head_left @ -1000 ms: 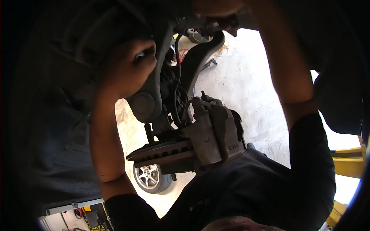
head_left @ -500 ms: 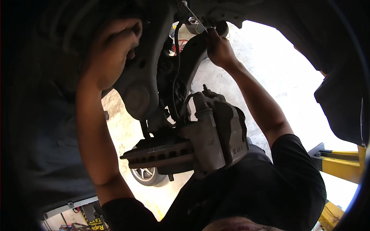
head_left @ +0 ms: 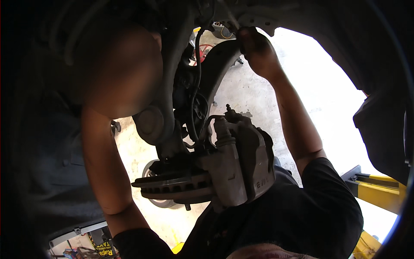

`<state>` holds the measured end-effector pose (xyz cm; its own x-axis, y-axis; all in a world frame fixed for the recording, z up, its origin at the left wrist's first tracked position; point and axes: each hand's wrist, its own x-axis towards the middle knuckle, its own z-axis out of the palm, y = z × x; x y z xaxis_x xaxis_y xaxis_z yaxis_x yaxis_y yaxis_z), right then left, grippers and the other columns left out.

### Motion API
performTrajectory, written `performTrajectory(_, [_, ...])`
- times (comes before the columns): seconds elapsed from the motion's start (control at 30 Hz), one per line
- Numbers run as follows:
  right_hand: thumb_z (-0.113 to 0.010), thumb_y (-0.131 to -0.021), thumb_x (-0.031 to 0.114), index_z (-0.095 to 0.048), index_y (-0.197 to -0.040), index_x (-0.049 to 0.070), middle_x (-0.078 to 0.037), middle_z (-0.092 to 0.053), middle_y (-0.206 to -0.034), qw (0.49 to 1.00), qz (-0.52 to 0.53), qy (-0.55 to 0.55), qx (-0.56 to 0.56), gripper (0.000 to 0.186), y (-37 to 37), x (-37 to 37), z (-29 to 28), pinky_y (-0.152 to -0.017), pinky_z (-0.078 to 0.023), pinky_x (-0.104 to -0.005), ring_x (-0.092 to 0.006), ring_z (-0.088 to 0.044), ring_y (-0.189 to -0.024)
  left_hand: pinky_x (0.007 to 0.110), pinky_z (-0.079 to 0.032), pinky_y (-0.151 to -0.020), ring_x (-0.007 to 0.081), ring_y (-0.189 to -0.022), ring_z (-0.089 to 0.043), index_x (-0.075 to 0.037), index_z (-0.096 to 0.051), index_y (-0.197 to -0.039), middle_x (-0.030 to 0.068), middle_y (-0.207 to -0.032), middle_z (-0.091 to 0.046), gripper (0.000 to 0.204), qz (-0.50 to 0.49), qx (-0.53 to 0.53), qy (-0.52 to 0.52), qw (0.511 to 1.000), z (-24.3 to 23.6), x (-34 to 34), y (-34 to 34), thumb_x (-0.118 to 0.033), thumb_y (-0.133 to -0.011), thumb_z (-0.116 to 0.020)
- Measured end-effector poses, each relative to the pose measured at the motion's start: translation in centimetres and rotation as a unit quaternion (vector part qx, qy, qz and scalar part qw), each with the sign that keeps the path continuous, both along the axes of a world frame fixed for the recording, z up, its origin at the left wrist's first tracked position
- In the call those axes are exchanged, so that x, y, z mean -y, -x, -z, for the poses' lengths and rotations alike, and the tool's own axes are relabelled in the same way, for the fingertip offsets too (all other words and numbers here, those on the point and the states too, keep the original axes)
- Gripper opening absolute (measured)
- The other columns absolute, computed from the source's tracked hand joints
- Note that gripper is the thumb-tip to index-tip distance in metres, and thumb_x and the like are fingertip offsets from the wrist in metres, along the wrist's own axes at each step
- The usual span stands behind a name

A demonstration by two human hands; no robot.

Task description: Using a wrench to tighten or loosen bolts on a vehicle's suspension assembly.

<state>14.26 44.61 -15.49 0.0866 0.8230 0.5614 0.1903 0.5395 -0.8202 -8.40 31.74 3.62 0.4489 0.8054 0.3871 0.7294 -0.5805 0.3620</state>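
My right hand [head_left: 259, 52] is raised at the upper middle, its fingers wrapped round a slim metal-shafted tool [head_left: 232, 18]. The shaft points up and left into the dark underside of the car, where its far end is hard to make out. Blur covers my left hand [head_left: 125, 71], raised at the upper left beside the dark suspension arm [head_left: 174, 56]; its fingers do not show clearly. Between my forearms hang the brake caliper [head_left: 235, 168] and the brake disc [head_left: 172, 185]. A black hose [head_left: 198, 73] runs down toward them.
Dark wheel-arch lining [head_left: 381, 125] curves round the right side. A yellow lift arm [head_left: 379, 192] stands at the lower right. On the floor behind the disc lies a wheel [head_left: 157, 201]. A red object [head_left: 202, 52] and a dark container [head_left: 222, 31] are farther off.
My right hand has shifted slightly right and down with the tool, which is now more blurred. My left hand has moved and blurred. The brake parts appear slightly shifted left in view.
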Motion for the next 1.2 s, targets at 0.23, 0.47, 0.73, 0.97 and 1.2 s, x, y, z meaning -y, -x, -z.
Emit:
performTrajectory(0.23, [-0.044, -0.089, 0.007, -0.054, -0.102, -0.003, -0.02, -0.059, -0.086, 0.946, -0.041, 0.008, 0.323, 0.019, -1.9, 4.6, -7.3, -0.057, -0.054, -0.0336, -0.027, -0.063, -0.073, 0.036, -0.046, -0.076, 0.0282, -0.087, -0.06, 0.0, -0.059, -0.1, 0.0138, -0.091, -0.062, 0.033, 0.042, -0.105, -0.111, 0.987, 0.1, -0.2, 0.2, -0.017, -0.072, -0.061])
performTrajectory(0.47, [-0.042, -0.095, 0.028, -0.054, -0.09, 0.0, -0.005, -0.05, -0.058, 0.934, -0.11, 0.166, 0.297, 0.03, -3.0, 6.1, -12.2, -0.035, -0.043, -0.0255, -0.0117, -0.049, -0.039, 0.036, -0.047, -0.075, 0.0287, -0.085, -0.06, 0.0, -0.058, -0.103, 0.0138, -0.092, -0.062, 0.032, 0.051, -0.085, -0.099, 0.99, 0.1, 0.0, 0.9, -0.013, -0.074, -0.06])
performTrajectory(0.73, [-0.038, -0.089, 0.017, -0.057, -0.076, -0.005, -0.02, -0.061, -0.068, 0.72, -0.235, -0.204, 0.62, 0.032, -4.6, 3.6, -17.9, -0.062, -0.052, -0.0364, -0.025, -0.065, -0.066, 0.026, -0.046, -0.068, 0.0097, -0.074, -0.054, 0.0, -0.058, -0.103, 0.0024, -0.084, -0.059, 0.028, -0.008, 0.021, 0.046, 0.999, -0.9, 0.4, 0.1, -0.015, -0.079, -0.06])
performTrajectory(0.97, [-0.044, -0.093, 0.015, -0.052, -0.107, -0.002, -0.009, -0.056, -0.06, 0.943, -0.2, 0.078, 0.255, 0.023, -1.8, 5.3, -9.0, -0.044, -0.049, -0.0285, -0.0167, -0.059, -0.046, 0.025, -0.041, -0.075, 0.0098, -0.079, -0.051, -0.004, -0.056, -0.115, 0.0037, -0.093, -0.059, 0.04, -0.003, 0.03, 0.011, 0.999, 0.2, -0.1, 1.7, -0.017, -0.078, -0.057])
performTrajectory(1.2, [-0.049, -0.086, 0.006, -0.052, -0.115, 0.004, -0.021, -0.056, -0.099, 0.913, 0.065, -0.246, 0.318, 0.03, 2.0, -2.6, -0.5, -0.074, -0.047, -0.0417, -0.0384, -0.055, -0.088, 0.022, -0.035, -0.06, 0.0075, -0.066, -0.043, -0.003, -0.056, -0.116, 0.0001, -0.081, -0.054, 0.041, -0.032, 0.017, 0.106, 0.994, -1.2, -1.6, 3.8, -0.021, -0.079, -0.053])
